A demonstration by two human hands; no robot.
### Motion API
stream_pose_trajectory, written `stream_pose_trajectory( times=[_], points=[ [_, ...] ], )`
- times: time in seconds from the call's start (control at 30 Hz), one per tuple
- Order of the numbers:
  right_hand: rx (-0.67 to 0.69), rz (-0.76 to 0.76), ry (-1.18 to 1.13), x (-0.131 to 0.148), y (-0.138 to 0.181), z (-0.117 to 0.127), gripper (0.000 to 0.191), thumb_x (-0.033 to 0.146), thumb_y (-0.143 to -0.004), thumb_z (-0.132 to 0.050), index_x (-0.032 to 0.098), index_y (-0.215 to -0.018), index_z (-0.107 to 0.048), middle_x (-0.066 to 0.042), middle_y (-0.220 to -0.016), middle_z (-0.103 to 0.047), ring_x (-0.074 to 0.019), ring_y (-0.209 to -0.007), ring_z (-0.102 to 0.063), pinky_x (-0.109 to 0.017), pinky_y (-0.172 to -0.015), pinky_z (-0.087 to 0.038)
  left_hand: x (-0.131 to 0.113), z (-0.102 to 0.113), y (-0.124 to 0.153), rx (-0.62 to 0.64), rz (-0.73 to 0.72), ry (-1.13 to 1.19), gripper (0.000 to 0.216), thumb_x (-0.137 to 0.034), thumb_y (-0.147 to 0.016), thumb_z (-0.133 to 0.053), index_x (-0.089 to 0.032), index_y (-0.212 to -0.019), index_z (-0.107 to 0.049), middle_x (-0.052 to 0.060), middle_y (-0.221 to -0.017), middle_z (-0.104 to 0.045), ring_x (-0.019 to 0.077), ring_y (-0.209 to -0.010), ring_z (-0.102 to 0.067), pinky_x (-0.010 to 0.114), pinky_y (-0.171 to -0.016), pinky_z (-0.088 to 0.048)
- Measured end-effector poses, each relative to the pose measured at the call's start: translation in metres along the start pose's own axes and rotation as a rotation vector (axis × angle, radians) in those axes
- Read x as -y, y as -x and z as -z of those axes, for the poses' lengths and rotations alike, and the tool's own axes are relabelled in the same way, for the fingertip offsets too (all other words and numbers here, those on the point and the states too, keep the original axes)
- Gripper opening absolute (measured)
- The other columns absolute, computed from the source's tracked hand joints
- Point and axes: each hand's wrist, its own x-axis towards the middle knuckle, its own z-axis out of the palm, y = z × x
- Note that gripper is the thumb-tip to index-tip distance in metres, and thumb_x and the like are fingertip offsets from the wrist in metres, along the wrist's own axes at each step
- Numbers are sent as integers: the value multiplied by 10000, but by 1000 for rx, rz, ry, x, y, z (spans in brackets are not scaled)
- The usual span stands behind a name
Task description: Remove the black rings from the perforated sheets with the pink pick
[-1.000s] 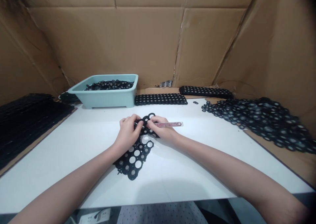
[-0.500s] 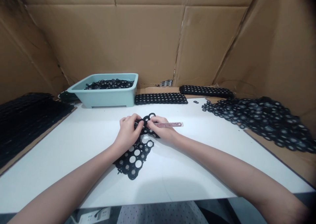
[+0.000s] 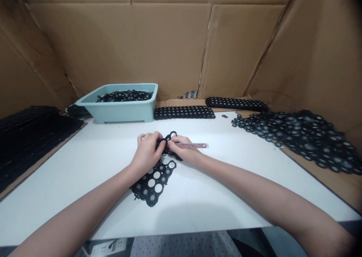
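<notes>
A black perforated rubber sheet [image 3: 152,183] with round holes lies on the white table, its upper part lifted and bunched between my hands. My left hand [image 3: 147,151] is closed on that upper part. My right hand [image 3: 182,146] grips slim tweezers with a pink printed handle [image 3: 195,145], whose tips are hidden among my fingers and the rubber. The handle sticks out to the right. My two hands nearly touch around the sheet.
A teal plastic tub [image 3: 118,113] of black rings stands at the back. Black sheets are stacked at left [image 3: 36,136]. Two perforated strips [image 3: 183,113] lie behind the white table [image 3: 85,189], and a heap of black rings [image 3: 299,136] lies at right. Cardboard walls [image 3: 113,42] surround everything.
My hands have drawn closer together, and the lifted part of the sheet is more hidden between them. The tweezers handle has dropped slightly. The lower part of the sheet stays in place.
</notes>
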Motion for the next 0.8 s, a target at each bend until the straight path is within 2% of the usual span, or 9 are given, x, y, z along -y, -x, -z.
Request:
stream_pose_trajectory(
  times=[0.37, 0.8],
  points=[
    [15, 2, 5, -2, 0, 0, 324, 362, -844, -337, 173, -582, -356, 11, -641, -433, -106, -597, -412, -237, -549, -296, -1, 0, 1, 20, -12, -26, 98, -256, -828, -371, -195, -813, -446, -1, -792, -555, 162, -790, -490, 375, -856, -271],
    [18, -9, 16, -1, 0, 0, 311, 341, -840, -349, 173, -578, -352, 17, -626, -420, -102, -587, -398, -232, -539, -276, 0, -1, 0, 23, -40, -60, 92, -247, -822, -368, -197, -811, -444, -2, -793, -560, 167, -787, -493, 373, -849, -268]
  ],
)
